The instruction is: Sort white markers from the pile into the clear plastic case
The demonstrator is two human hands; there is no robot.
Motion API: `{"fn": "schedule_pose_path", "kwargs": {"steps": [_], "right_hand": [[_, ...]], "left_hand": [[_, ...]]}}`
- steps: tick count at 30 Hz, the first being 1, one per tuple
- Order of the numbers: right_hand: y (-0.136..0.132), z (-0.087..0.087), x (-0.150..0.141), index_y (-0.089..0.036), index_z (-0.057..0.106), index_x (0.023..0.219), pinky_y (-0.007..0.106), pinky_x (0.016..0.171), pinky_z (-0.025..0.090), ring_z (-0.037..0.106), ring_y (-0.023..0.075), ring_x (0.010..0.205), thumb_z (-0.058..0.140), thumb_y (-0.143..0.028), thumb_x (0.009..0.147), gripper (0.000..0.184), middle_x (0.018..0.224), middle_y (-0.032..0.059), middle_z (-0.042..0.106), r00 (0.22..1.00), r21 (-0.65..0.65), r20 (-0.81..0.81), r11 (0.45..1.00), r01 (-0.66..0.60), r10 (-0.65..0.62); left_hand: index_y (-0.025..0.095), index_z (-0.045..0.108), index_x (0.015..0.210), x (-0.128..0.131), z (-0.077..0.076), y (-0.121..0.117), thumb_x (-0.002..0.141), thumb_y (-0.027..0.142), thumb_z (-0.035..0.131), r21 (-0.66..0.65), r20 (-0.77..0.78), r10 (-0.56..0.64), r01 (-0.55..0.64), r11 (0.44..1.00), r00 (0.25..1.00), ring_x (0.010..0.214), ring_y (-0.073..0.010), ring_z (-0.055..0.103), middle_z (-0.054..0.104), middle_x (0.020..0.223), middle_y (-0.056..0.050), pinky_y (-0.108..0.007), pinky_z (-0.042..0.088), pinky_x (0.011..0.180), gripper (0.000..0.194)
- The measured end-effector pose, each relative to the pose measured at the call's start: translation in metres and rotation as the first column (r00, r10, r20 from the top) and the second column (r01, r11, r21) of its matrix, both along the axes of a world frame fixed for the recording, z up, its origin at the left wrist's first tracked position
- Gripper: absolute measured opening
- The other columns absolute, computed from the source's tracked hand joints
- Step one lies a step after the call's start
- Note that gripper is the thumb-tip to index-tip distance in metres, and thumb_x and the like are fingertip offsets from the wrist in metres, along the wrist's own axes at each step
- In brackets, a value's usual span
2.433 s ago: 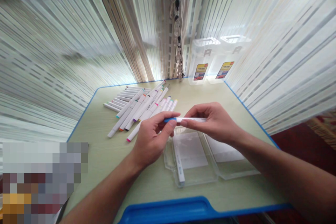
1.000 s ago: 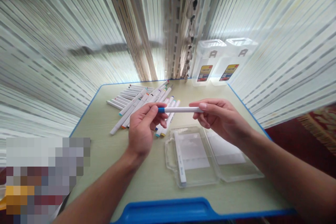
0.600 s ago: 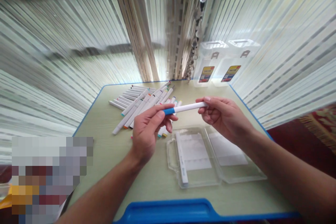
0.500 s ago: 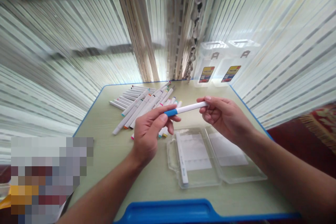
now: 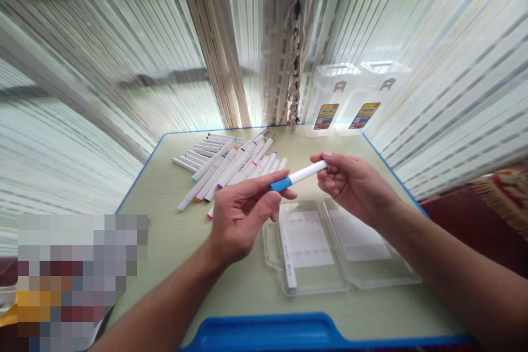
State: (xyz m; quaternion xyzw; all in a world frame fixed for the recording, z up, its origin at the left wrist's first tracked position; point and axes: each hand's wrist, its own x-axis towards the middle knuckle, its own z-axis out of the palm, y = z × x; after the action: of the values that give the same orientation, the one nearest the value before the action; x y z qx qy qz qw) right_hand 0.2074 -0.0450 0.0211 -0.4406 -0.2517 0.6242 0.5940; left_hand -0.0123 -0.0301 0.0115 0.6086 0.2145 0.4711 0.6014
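A white marker pen point(image 5: 307, 172) with a blue end is held slantwise above the table between my hands. My right hand point(image 5: 350, 179) pinches its white end between thumb and fingertips. At the blue end, my left hand point(image 5: 243, 206) has its fingers around the pen, with the thumb lowered just beneath the end. Below the hands lies an opened clear plastic case point(image 5: 342, 286) with white sheets in its two halves. One white marker point(image 5: 290, 264) rests along the left side of the case.
A pile of white markers point(image 5: 223, 168) with coloured ends lies behind my left hand. Two clear cases point(image 5: 325, 91) with labels stand at the table's back right. The pale green table point(image 5: 157, 264) has a blue rim, and string curtains point(image 5: 144, 27) hang behind it.
The marker's blue end has shifted right and slightly down. My left hand has moved right with it, its thumb coming down off the blue part. The right hand keeps its pinch.
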Motion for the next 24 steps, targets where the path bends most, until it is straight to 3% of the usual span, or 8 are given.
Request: {"fn": "schedule_pose_path", "kwargs": {"steps": [8,17,24], "right_hand": [[-0.001,-0.001,-0.001,-0.012,0.077,0.081,0.014,0.035,0.034,0.047,0.0048,0.04,0.079,-0.028,0.076,0.017,0.051,-0.0008,0.06,0.997,-0.044,-0.039,0.997,-0.063,0.062],[-0.001,-0.003,-0.001,-0.012,0.078,0.08,0.015,0.037,0.035,0.049,0.0053,0.042,0.079,-0.028,0.077,0.016,0.055,0.0013,0.062,1.0,-0.001,0.017,1.0,-0.023,0.023],[0.0,-0.003,-0.001,-0.013,0.078,0.08,0.015,0.039,0.035,0.052,0.0056,0.044,0.079,-0.029,0.078,0.016,0.059,0.003,0.066,0.993,0.06,0.103,0.997,0.055,-0.061]], "left_hand": [[0.025,0.081,0.108,-0.001,0.013,-0.003,0.081,0.024,0.08,-0.081,-0.031,-0.096,0.093,0.992,0.995,0.059,-0.0136,0.068,0.08,0.087,-0.009,-0.024,0.055,0.055,0.027],[0.02,0.081,0.103,0.001,0.007,0.002,0.081,0.031,0.08,-0.174,0.054,-0.088,0.096,0.98,0.995,0.056,-0.0141,0.063,0.079,0.083,-0.011,-0.027,0.053,0.054,0.025],[0.019,0.081,0.104,0.005,0.003,0.011,0.087,0.025,0.07,-0.232,0.021,0.095,-0.088,0.969,0.995,0.056,-0.011,0.061,0.078,0.084,-0.009,-0.025,0.051,0.056,0.021]]}}
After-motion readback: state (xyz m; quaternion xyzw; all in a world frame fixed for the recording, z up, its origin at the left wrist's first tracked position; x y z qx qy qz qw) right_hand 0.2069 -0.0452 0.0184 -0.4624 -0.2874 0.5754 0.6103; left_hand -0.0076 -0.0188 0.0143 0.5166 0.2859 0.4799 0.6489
